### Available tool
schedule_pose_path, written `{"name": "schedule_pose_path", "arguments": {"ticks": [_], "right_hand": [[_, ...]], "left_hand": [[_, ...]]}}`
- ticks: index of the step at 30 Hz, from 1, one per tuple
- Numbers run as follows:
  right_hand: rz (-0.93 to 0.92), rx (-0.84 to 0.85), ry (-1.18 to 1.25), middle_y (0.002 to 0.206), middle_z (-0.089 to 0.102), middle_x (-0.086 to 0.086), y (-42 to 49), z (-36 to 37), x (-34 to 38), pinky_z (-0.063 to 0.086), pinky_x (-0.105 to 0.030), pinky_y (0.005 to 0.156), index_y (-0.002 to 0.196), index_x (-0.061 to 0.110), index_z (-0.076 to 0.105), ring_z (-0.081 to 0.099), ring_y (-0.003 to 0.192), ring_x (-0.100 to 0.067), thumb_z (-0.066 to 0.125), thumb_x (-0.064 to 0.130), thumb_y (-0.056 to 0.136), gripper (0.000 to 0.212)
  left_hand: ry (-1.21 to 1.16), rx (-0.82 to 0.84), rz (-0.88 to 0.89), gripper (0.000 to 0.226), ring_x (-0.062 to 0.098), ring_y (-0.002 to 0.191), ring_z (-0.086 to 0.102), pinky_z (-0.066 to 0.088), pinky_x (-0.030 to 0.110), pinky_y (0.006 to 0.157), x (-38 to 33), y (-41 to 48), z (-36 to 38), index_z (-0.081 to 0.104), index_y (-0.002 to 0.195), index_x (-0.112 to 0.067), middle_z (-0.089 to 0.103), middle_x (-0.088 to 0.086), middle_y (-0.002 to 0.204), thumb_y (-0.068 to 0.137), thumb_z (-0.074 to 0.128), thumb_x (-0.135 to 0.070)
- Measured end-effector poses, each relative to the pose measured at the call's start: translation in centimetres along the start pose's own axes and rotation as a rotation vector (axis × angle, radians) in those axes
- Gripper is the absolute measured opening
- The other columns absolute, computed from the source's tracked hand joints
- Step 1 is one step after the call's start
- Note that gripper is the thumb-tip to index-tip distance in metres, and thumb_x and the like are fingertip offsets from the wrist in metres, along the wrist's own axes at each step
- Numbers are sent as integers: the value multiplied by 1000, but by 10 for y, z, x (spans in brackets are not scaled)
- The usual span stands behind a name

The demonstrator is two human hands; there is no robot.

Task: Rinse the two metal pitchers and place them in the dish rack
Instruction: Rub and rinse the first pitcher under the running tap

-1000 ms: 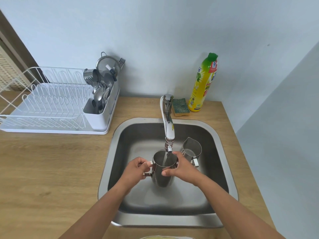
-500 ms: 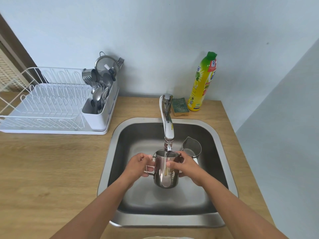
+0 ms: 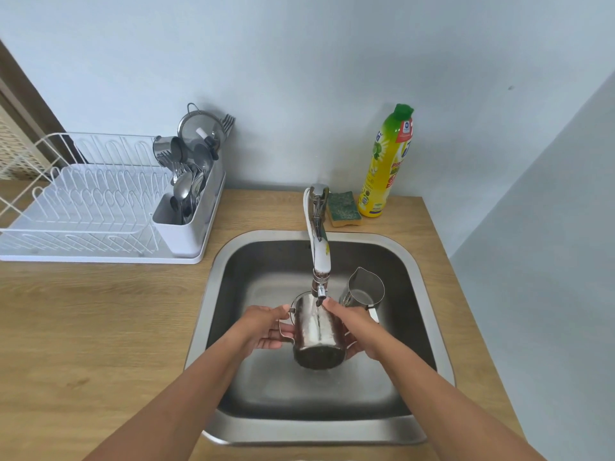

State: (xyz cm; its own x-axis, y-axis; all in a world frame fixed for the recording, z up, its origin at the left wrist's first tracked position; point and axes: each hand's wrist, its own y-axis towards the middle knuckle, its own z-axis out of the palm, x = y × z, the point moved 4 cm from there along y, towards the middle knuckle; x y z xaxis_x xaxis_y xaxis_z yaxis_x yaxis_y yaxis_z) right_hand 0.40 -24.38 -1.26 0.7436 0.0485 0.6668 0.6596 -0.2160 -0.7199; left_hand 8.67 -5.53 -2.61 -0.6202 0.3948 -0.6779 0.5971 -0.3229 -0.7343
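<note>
A wooden counter (image 3: 100,327) with a light grain runs along a pale wall and carries everything here. A steel sink (image 3: 213,287) is set into it toward the right, with the tap (image 3: 317,221) rising from the counter at the sink's back edge. Just right of the tap base a green and yellow sponge (image 3: 344,209) lies flat on the wood, and a yellow bottle (image 3: 386,161) with a green cap stands upright just beside the sponge, near the wall. On the left a white rack (image 3: 83,207) sits on the counter, its near right corner close to the sink rim, its left end cut by the frame
</note>
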Motion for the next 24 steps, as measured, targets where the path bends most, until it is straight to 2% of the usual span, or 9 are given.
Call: {"name": "schedule_pose_path", "arguments": {"ticks": [3,7,12,16,17,19,22,24], "right_hand": [[55,-18,7,84,72,-8,3,2,1,58,-36,57,98,12,65,71,75,-26,51,68,85,59],[94,3,7,86,74,-9,7,4,4,57,-35,57,103,15,68,71,80,-28,47,73,83,65],[73,13,-18,79,72,-7,6,4,8,56,-33,51,101,14,66,70,71,-26,48,71,85,62],[-5,17,-59,92,67,-8,6,5,6,61,-53,68,106,13,61,68,77,-28,58,57,86,48],[-33,-3,-84,97,67,-5,6,6,5,61,-52,69,110,16,59,69,82,-26,61,59,83,51],[-97,-61,-165,108,67,3,6,9,2,62,-44,68,116,22,55,67,92,-19,67,68,71,66],[-204,-143,-242,113,64,8,1,7,2,57,-37,84,120,25,51,63,99,-13,75,72,57,83],[-245,-188,-311,110,62,11,-4,2,4,51,-31,88,120,28,49,61,100,-11,79,67,56,81]], "left_hand": [[-12,-3,-6,41,16,58,72,53,24,53,2,1,-1,61,112,-1,76,10,80,97,53,-39],[-34,1,5,42,18,59,72,56,25,49,2,3,-4,65,107,-2,71,16,86,95,56,-42],[-42,-4,11,38,17,57,72,56,25,50,0,3,-5,64,106,-3,72,14,82,96,54,-39],[-68,22,12,33,21,61,72,58,30,55,4,4,-4,57,115,-1,74,17,86,99,51,-30],[-84,25,18,33,23,65,72,60,32,57,6,4,-3,58,115,-1,74,18,89,99,52,-29],[-107,26,36,34,27,73,74,62,35,64,11,5,-1,61,113,-2,74,21,95,99,53,-31],[-138,31,42,34,32,83,73,62,38,69,17,8,1,63,108,-5,73,22,101,98,54,-36],[-139,54,33,31,34,85,71,61,38,69,20,9,3,64,108,-6,72,20,101,97,54,-34]]}}
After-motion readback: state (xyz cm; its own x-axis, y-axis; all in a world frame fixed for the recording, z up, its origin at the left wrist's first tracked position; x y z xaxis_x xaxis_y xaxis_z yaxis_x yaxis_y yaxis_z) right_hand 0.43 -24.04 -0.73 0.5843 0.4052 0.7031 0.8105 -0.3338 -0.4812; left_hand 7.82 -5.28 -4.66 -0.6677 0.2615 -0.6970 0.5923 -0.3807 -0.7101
